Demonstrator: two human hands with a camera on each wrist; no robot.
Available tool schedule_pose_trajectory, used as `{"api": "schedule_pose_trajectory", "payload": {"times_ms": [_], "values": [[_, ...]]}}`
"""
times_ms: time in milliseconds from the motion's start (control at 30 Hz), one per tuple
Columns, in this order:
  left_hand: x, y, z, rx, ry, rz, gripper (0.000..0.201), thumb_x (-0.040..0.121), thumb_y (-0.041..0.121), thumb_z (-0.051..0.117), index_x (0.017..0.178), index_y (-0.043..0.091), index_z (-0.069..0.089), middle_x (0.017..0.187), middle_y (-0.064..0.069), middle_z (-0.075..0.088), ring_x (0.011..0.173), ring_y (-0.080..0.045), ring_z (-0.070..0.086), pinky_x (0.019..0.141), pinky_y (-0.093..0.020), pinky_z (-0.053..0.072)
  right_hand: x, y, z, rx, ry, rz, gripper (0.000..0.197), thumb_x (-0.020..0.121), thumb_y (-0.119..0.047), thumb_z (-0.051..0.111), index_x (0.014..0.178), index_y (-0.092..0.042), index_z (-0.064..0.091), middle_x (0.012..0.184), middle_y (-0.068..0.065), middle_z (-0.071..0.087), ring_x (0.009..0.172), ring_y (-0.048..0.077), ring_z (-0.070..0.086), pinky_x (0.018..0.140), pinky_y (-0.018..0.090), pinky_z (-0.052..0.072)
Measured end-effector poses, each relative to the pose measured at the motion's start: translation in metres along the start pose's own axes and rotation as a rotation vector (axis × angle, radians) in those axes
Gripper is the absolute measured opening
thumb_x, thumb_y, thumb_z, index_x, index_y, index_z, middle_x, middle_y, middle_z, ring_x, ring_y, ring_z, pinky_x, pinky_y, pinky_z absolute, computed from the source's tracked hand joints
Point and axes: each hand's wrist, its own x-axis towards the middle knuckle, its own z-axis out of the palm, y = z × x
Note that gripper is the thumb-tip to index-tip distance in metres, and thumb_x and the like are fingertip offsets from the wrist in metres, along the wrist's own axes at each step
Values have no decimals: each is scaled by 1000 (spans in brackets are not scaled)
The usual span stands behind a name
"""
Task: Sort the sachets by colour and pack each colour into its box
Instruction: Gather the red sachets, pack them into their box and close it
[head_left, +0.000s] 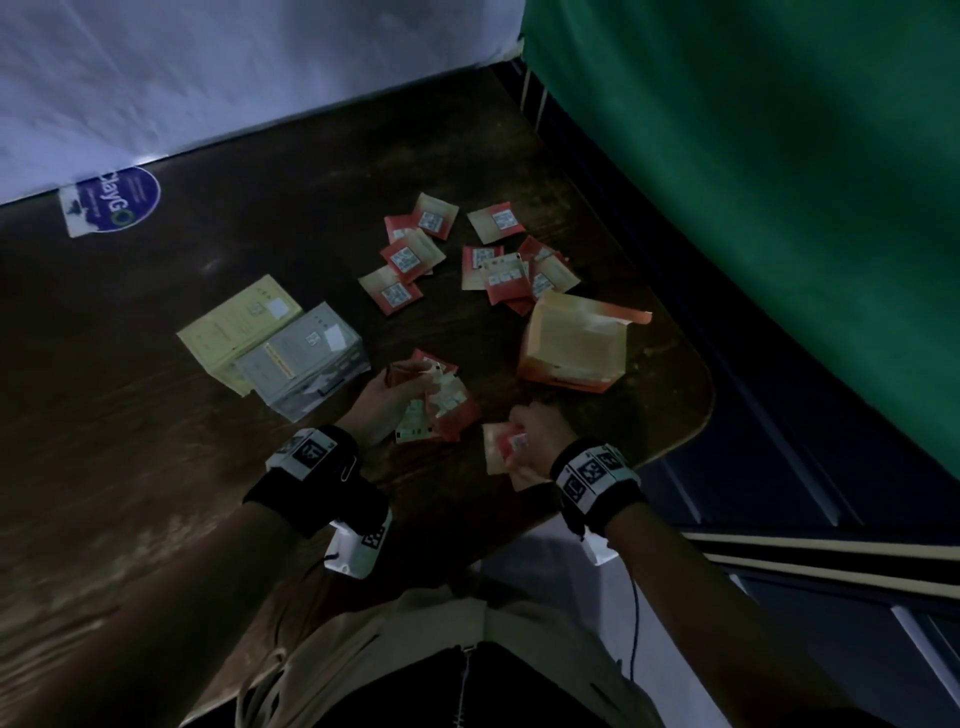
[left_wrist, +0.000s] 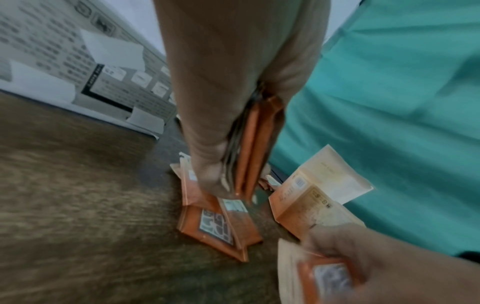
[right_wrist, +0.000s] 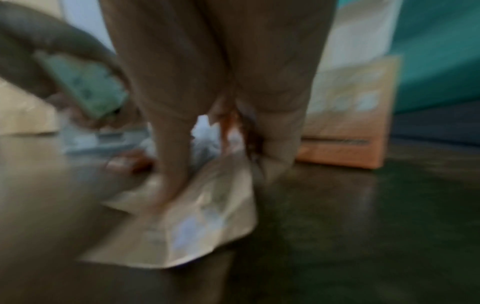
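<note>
Several orange sachets (head_left: 511, 267) with white labels lie scattered across the far middle of the dark wooden table (head_left: 156, 415). My left hand (head_left: 387, 397) grips a stack of orange sachets (left_wrist: 250, 148) edge-on, just above more orange sachets (left_wrist: 215, 226) lying flat. My right hand (head_left: 530, 441) pinches one or two orange sachets (head_left: 501, 449) near the table's front edge. The orange box (head_left: 571, 345) lies open to the right of my hands. A grey box (head_left: 306, 358) and a yellow box (head_left: 234, 325) lie side by side at the left.
A blue round sticker (head_left: 122, 200) sits at the far left by the white wall. A green cloth (head_left: 779, 182) hangs along the table's right side. The rounded table corner (head_left: 696, 410) is close to my right hand.
</note>
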Motion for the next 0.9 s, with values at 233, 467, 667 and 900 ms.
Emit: {"api": "schedule_pose_trajectory", "payload": {"times_ms": [233,467,667,900], "values": [[-12,-4,6,176,-144,128,85,52,51,84,125,30,46,114,3,66,104,-13,64,89,-32,52,-15,-2,-10,957,176,-6,33,82,-19,72,109,-7,60,94,-4,60,79,5,57,62,18,46],[-12,-3,11,-30,76,137,15,84,17,67,91,4,67,87,-8,73,85,-23,69,86,-45,53,1,-27,-5,1359,128,36,24,84,-26,70,97,-14,54,109,12,63,102,25,63,88,44,54],[-15,-10,16,-63,54,58,13,94,8,51,90,9,63,83,-3,69,65,-10,68,64,-21,56,5,-59,8,910,-32,-76,29,98,-39,42,117,-17,45,94,0,55,77,14,56,58,27,47],[-24,-5,-1,39,34,36,12,86,-6,57,88,3,64,69,1,72,66,-15,68,60,-24,55,12,-64,5,1088,-83,-59,14,96,-12,51,106,-10,61,92,4,63,82,18,62,74,37,54]]}}
